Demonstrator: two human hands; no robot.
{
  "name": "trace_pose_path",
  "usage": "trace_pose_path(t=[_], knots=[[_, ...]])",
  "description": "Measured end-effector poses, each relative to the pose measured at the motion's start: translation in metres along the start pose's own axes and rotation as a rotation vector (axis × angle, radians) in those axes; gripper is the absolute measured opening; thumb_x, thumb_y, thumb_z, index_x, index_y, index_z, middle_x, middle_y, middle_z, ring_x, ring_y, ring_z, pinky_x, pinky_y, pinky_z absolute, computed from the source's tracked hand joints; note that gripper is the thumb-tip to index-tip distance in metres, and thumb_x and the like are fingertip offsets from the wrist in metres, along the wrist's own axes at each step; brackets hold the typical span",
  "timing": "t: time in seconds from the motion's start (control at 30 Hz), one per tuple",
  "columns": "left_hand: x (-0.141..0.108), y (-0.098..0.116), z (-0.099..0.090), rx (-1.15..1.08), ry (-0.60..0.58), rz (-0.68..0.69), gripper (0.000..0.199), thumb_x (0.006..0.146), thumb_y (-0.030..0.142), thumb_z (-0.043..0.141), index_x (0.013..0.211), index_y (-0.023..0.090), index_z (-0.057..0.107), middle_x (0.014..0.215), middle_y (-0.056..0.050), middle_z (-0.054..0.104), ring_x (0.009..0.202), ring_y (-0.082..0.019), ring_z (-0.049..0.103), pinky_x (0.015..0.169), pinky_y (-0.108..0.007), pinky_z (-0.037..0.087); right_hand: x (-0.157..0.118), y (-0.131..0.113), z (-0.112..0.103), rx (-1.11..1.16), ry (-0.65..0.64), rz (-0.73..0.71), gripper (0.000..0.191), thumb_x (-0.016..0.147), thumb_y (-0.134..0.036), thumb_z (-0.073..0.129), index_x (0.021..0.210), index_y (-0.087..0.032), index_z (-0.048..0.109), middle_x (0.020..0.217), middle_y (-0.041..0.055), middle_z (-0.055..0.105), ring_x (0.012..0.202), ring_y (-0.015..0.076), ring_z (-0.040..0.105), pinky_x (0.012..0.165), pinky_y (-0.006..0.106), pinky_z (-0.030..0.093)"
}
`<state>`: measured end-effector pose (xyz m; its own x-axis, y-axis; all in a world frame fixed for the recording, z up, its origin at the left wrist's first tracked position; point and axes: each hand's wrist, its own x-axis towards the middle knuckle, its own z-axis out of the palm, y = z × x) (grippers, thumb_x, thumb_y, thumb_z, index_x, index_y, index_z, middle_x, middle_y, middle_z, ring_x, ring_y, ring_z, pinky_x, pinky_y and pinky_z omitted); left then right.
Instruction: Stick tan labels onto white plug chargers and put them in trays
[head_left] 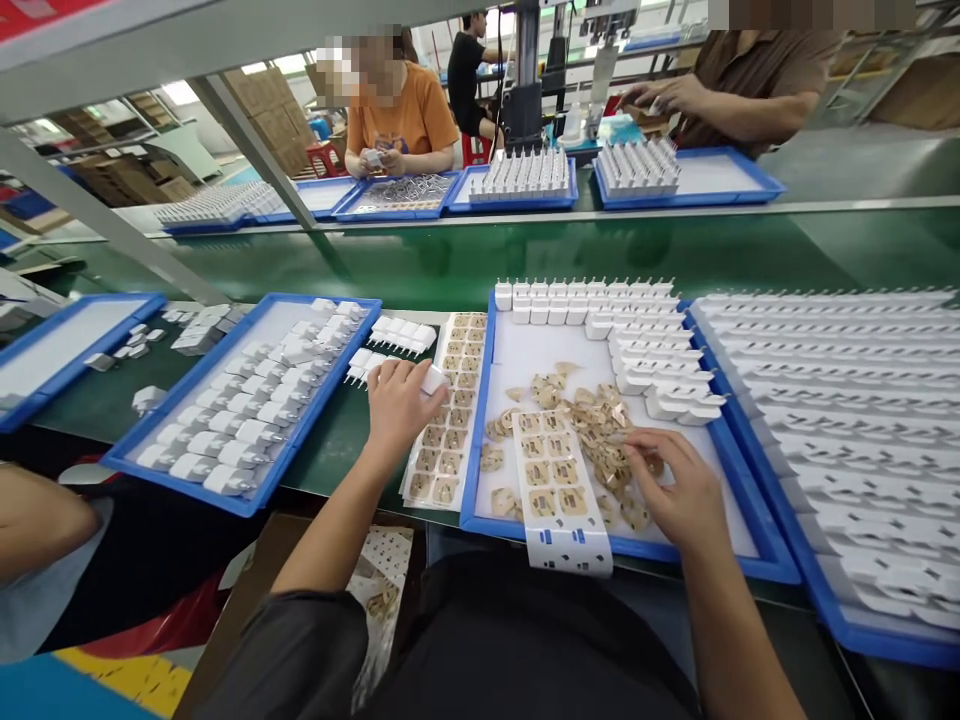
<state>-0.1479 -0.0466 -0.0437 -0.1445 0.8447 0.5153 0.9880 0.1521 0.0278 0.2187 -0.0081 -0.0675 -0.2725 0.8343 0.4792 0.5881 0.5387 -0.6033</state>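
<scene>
My left hand [401, 405] is closed around a white plug adapter [433, 380], above a printed sheet of tan stickers [457, 400]. Two short rows of white plug adapters [403, 336] lie just beyond that hand. Over the blue-rimmed tray [474, 480], my right hand [679, 485] pinches what looks like a thin tan sticker at its fingertips. Loose tan pieces [600, 430] are heaped beneath those fingers. A strip of tan stickers [555, 470] lies across the tray's front rim. White plug adapters [652, 350] stand in rows, pins up, along the tray's back and right.
On the left, a blue tray [262, 510] holds many white adapters. Another full tray [862, 640] borders the right side. Across the green bench [420, 260], a person in orange [420, 110] and one in brown [772, 90] work. A neighbour's arm [45, 525] shows at far left.
</scene>
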Motion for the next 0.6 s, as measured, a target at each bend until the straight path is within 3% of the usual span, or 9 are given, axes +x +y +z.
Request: trace_pose_path(t=[0.17,0.27,0.37,0.47,0.6], knots=[[-0.009,-0.025,0.036,0.161,-0.100,-0.079,0.043,0.089,0.041,0.053,0.115,0.011,0.067,0.104,-0.018,0.065,0.113,-0.039,0.049,0.099,-0.052,0.034,-0.001,-0.003,0.000,0.036,-0.027,0.020,0.011,0.091,-0.027,0.057,0.094,-0.023,0.066,0.099,0.0061,0.066,0.091,0.0216,0.065,0.080,0.035,0.055],[-0.007,-0.027,0.040,0.127,-0.110,-0.121,0.049,0.088,0.040,0.054,0.126,0.009,0.060,0.112,-0.021,0.059,0.116,-0.041,0.046,0.097,-0.054,0.036,-0.001,-0.002,0.000,0.028,-0.010,-0.010,0.010,0.091,-0.025,0.057,0.095,-0.022,0.065,0.096,0.0061,0.067,0.090,0.0218,0.065,0.082,0.036,0.055],[-0.004,-0.021,0.031,0.036,-0.078,-0.089,0.050,0.089,0.040,0.054,0.130,0.012,0.057,0.117,-0.022,0.056,0.116,-0.040,0.046,0.094,-0.054,0.040,-0.002,-0.006,0.000,0.008,0.028,-0.073,0.010,0.090,-0.021,0.057,0.096,-0.022,0.065,0.095,0.0064,0.068,0.094,0.0227,0.065,0.086,0.038,0.053],[-0.007,0.003,0.011,-0.179,-0.131,0.100,0.042,0.093,0.042,0.051,0.125,0.016,0.060,0.115,-0.017,0.059,0.112,-0.033,0.052,0.093,-0.048,0.045,-0.006,-0.017,0.000,0.044,-0.025,-0.139,0.012,0.089,-0.018,0.057,0.098,-0.022,0.065,0.096,0.0071,0.068,0.096,0.0229,0.064,0.087,0.038,0.052],[-0.025,0.060,-0.018,-0.482,-0.403,0.483,0.039,0.095,0.045,0.049,0.125,0.022,0.059,0.122,-0.011,0.061,0.116,-0.026,0.055,0.100,-0.042,0.046,-0.017,-0.038,0.000,0.107,-0.214,-0.167,0.015,0.091,-0.016,0.055,0.101,-0.022,0.064,0.098,0.0072,0.067,0.093,0.0214,0.063,0.083,0.037,0.052]])
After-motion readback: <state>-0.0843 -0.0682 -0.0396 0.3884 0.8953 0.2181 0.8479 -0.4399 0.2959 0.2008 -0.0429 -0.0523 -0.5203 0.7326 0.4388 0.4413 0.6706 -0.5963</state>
